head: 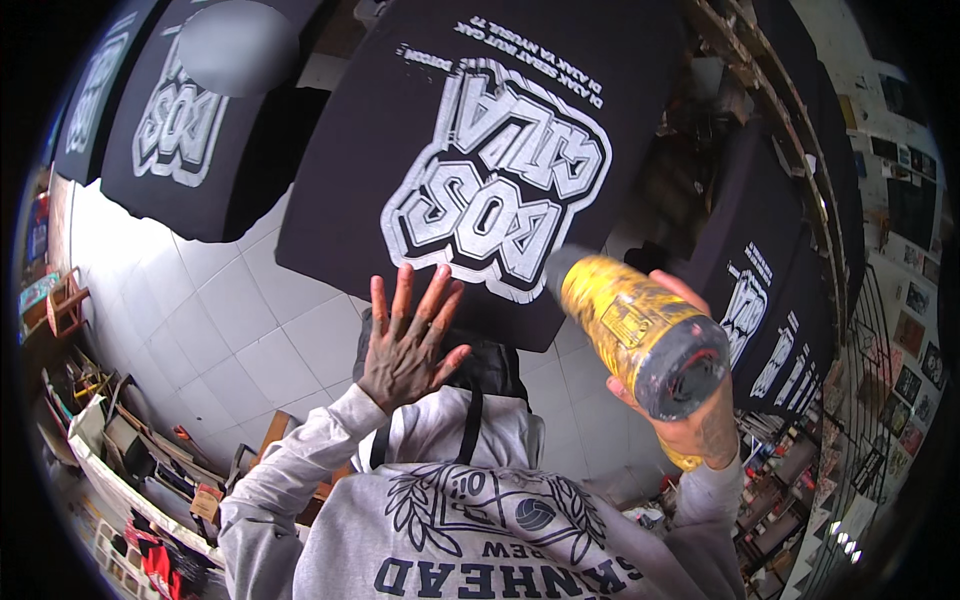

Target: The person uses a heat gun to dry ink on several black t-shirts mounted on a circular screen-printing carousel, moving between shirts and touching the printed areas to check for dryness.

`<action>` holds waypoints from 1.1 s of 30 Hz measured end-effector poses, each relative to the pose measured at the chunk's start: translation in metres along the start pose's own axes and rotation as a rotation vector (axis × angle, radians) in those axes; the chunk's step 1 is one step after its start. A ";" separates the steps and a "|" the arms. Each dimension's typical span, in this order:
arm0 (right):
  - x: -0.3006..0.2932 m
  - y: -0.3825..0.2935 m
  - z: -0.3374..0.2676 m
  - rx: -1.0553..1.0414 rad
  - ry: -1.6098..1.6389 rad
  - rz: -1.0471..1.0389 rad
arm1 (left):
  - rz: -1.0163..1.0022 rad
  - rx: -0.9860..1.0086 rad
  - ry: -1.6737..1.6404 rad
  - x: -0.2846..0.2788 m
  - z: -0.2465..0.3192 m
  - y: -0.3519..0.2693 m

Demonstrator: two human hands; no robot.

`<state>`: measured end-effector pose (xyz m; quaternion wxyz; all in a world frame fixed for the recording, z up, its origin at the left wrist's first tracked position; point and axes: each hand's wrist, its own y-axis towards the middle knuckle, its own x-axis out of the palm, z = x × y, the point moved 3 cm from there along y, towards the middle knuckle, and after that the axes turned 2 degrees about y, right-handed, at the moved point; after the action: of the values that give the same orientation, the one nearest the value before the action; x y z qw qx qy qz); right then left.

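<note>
A black shirt [352, 187] lies spread on a flat board before me, with a large white print [491, 214] of bold lettering, upside down from my side. My right hand [709, 431] grips a yellow and black heat gun [619, 322]; its dark nozzle is near the print's lower right edge. The handle is mostly hidden behind the gun's body. My left hand [409, 345] is held palm down with fingers spread, at the shirt's near edge. The fingertips overlap the print's lower border; whether they touch the cloth I cannot tell.
More black printed shirts lie on boards at the left [180, 142] and right [780, 322]. A blurred grey oval [238, 49] covers part of the left one. A long rail [814, 142] curves along the right. Below spreads the tiled floor [247, 315], with a wooden stool [67, 302] at far left.
</note>
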<state>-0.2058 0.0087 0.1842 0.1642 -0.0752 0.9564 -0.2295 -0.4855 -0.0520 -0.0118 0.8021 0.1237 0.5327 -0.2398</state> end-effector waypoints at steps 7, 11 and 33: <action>-0.011 0.013 -0.002 -0.221 -0.221 0.033 | -0.088 -0.114 0.027 0.014 0.016 0.003; -0.030 0.022 -0.002 -0.039 -0.107 -0.047 | -0.036 -0.187 0.015 0.019 0.027 0.003; -0.061 0.057 0.010 -0.222 -0.174 -0.263 | 0.204 -0.633 0.010 0.035 0.084 0.039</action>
<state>-0.1487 0.0679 0.1664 0.2053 -0.2368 0.9400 -0.1346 -0.3873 -0.0657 -0.0122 0.8179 -0.0780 0.5697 0.0197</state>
